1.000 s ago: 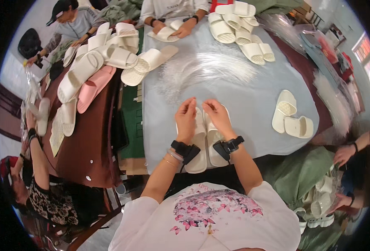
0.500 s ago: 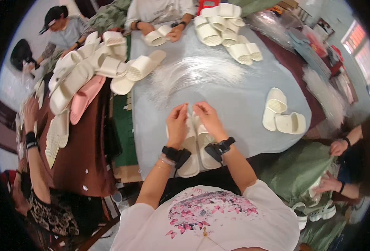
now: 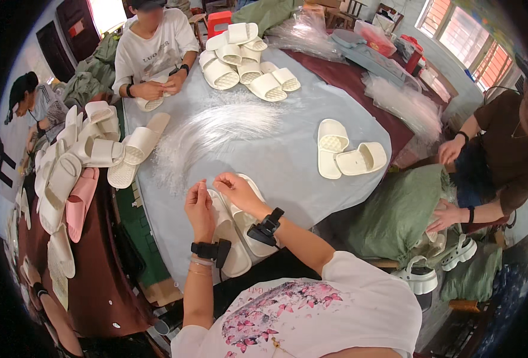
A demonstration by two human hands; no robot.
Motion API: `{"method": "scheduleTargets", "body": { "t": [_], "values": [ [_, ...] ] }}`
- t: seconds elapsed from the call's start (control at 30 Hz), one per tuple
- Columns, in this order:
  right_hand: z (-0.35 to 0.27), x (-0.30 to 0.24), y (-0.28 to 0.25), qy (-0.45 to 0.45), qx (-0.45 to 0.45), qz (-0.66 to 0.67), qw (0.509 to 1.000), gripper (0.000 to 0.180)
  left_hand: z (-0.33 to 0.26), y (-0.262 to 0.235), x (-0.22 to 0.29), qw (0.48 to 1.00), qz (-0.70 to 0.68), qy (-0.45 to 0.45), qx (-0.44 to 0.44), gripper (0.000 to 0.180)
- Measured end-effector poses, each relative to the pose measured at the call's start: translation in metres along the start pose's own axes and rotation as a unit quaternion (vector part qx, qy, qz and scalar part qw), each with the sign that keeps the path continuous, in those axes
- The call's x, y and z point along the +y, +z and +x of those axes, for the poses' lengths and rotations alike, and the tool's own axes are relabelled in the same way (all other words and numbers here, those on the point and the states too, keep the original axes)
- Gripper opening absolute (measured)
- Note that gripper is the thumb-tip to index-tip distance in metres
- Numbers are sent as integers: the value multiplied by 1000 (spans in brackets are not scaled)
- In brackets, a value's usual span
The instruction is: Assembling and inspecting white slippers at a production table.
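Hands meet just above a pair of cream slippers [image 3: 234, 230] lying side by side, soles down, at the near edge of the desk [image 3: 288, 161], which is covered in a pale grey sheet. The left hand [image 3: 199, 209] has its fingers curled together and raised over the left slipper; the right hand [image 3: 235, 190] has its fingers pinched close, and whether something thin is held between the two hands is too small to tell. Both wrists wear black strapped devices. Farther out on the desk lies a fan of clear thin plastic strands [image 3: 216, 128], and to the right a second pair of cream slippers [image 3: 347, 152], one laid across the other's side. A heap of cream slippers [image 3: 243, 59] sits at the far end, near a seated person in a white shirt [image 3: 150, 51]. More slippers, one pink [image 3: 80, 200], are stacked along the left edge.
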State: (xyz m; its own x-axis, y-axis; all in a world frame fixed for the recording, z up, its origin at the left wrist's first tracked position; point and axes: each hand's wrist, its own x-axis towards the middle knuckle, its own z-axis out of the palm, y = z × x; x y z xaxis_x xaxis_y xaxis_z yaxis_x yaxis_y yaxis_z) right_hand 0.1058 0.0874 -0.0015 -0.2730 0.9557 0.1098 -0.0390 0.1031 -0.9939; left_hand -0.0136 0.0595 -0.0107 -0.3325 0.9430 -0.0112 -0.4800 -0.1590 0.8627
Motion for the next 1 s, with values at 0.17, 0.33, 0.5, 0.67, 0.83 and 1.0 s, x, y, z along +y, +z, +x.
{"method": "scheduleTargets", "body": {
  "t": [0.17,0.33,0.5,0.67,0.83,1.0],
  "values": [
    [-2,-3,0,-10,-15,-35,999,18,-3,-5,-1,999,-38,-6,25,13],
    [-1,-2,3,-15,-23,-53,998,18,-2,-3,1,999,-21,-7,32,13],
    [3,10,-2,-7,11,14,1000,18,-2,9,4,1000,-5,-16,18,14],
    [-9,-26,1,-274,180,-157,931,14,3,-6,-2,987,-9,105,122,46],
    [-70,-38,-16,-84,-60,-292,951,19,0,-2,0,991,6,93,93,56],
    [-100,-27,0,-152,-106,-367,912,26,4,-6,-4,996,1,28,81,49]
  ]
}}
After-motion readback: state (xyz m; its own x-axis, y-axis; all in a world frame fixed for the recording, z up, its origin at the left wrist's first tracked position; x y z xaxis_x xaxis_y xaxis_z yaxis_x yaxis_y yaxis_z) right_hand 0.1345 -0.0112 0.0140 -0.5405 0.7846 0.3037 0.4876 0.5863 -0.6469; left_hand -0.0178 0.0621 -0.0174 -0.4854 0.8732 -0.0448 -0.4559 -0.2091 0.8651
